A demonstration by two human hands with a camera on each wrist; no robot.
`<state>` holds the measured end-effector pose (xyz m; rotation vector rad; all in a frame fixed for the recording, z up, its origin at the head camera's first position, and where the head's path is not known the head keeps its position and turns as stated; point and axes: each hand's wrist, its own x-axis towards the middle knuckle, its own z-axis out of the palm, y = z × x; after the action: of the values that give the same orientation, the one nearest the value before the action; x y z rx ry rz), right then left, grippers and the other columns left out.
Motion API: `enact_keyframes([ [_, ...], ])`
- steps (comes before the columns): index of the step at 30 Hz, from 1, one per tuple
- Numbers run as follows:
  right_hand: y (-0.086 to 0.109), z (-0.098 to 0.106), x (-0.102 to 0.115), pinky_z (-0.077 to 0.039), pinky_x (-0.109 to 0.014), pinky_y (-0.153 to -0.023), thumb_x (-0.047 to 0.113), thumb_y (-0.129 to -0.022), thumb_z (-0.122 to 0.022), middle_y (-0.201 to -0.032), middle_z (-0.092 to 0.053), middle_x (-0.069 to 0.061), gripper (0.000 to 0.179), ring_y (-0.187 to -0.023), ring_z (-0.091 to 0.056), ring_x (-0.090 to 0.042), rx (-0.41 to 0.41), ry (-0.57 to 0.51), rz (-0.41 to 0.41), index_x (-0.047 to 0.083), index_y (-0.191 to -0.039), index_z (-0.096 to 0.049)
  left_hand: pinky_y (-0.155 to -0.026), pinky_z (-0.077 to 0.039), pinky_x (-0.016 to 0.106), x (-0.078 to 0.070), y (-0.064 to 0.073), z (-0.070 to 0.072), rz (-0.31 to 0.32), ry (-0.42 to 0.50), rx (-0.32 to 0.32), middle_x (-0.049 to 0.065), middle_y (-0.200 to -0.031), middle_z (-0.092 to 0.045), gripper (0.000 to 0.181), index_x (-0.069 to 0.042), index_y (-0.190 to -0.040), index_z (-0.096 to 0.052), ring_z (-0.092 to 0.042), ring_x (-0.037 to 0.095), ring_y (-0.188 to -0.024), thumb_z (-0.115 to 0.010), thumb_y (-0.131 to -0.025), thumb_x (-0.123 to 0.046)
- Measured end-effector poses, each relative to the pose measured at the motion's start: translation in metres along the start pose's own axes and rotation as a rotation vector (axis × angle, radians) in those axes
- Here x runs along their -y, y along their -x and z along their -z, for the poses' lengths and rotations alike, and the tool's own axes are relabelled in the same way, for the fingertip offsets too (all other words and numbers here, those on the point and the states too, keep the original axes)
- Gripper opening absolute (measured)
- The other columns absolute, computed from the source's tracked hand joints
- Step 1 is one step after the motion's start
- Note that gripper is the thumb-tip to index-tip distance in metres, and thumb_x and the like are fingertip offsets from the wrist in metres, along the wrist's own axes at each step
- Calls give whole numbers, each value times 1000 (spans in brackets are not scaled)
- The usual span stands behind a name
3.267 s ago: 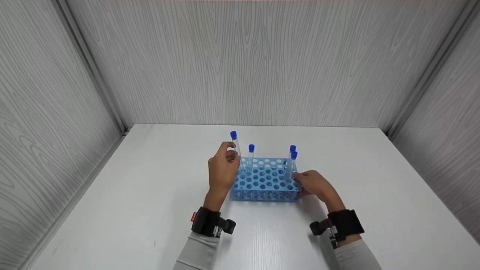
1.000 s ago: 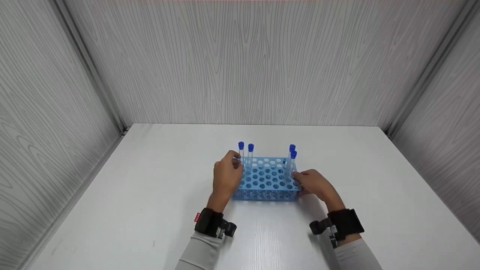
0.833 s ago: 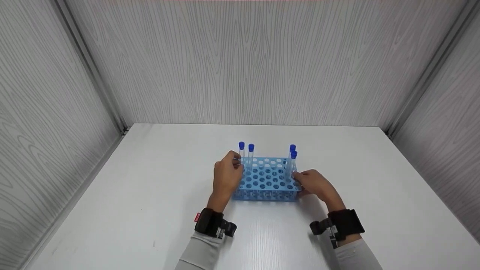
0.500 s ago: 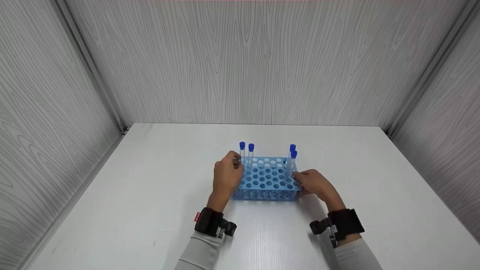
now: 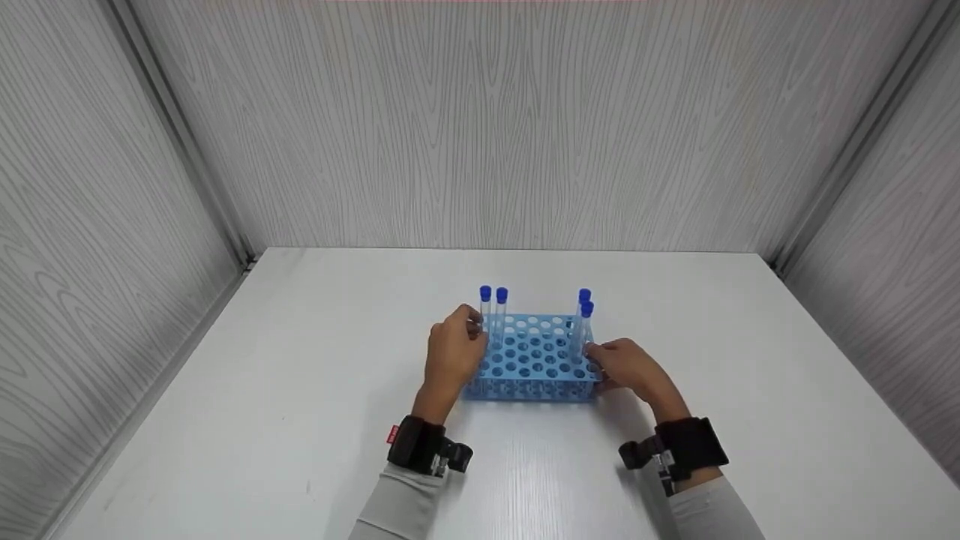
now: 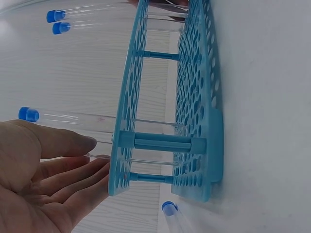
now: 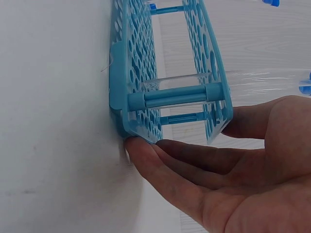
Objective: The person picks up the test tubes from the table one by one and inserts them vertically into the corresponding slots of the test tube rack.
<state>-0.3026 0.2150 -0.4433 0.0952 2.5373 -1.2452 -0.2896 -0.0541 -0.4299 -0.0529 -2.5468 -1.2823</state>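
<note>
My left hand [image 5: 452,349] pinches a clear blue-capped test tube [image 5: 486,306] between thumb and fingers at the rack's left end. That tube passes through the blue test tube rack's [image 5: 532,379] top plate into the lower level; in the left wrist view the hand hides its cap. Beside it another capped tube [image 5: 501,311] stands upright. My right hand [image 5: 628,369] grips the rack's right end, thumb at the top plate and fingers at the base in the right wrist view. Close to that thumb stand two more tubes, a front one [image 5: 586,322] and one behind [image 5: 584,295].
The rack rests on a white table [image 5: 300,390], with panelled walls [image 5: 480,127] behind and at both sides. In the left wrist view a loose blue-capped tube [image 6: 170,209] lies beyond the rack's left end. Both wrists wear black camera straps [image 5: 690,450].
My left hand has moved right and brought its tube from a raised tilt down to upright in the rack. Over the last second the tube sinks only slightly. My right hand stays put.
</note>
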Motion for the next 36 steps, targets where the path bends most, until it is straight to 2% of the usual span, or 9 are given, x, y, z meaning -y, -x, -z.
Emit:
enact_keyframes([
  [8, 1, 0, 1, -58, -44, -93, 33, -105, -48, -99, -63, -13, 56, -95, -69, -24, 10, -9, 6, -15, -134, -54, -91, -59, 42, -1, -1, 2, 19, -7, 11, 15, -107, -76, 22, -4, -115, -67, -73, 28, -101, -67, -92, -6],
  [14, 0, 0, 1, -61, -40, -86, 30, -106, -48, -89, -59, -7, 49, -88, -70, -21, 16, -42, 21, -13, -127, -60, -88, -60, 43, -1, -1, 7, 8, 0, -9, 15, -105, -77, 22, -4, -114, -68, -74, 28, -99, -67, -93, -5],
  [23, 2, 0, 3, -60, -42, -88, 30, -106, -48, -90, -59, -8, 50, -91, -70, -24, 15, -34, 12, -14, -129, -59, -85, -60, 44, 0, -2, 21, -8, 12, -53, 14, -102, -77, 26, -4, -119, -69, -74, 28, -95, -68, -93, -8],
  [36, 0, 0, 2, -60, -41, -89, 32, -105, -48, -95, -63, -10, 53, -91, -70, -23, 17, -33, 11, -14, -130, -58, -86, -60, 44, 5, -5, 35, 72, -4, -54, 12, -107, -77, 29, -8, -123, -69, -73, 28, -99, -67, -96, -16],
])
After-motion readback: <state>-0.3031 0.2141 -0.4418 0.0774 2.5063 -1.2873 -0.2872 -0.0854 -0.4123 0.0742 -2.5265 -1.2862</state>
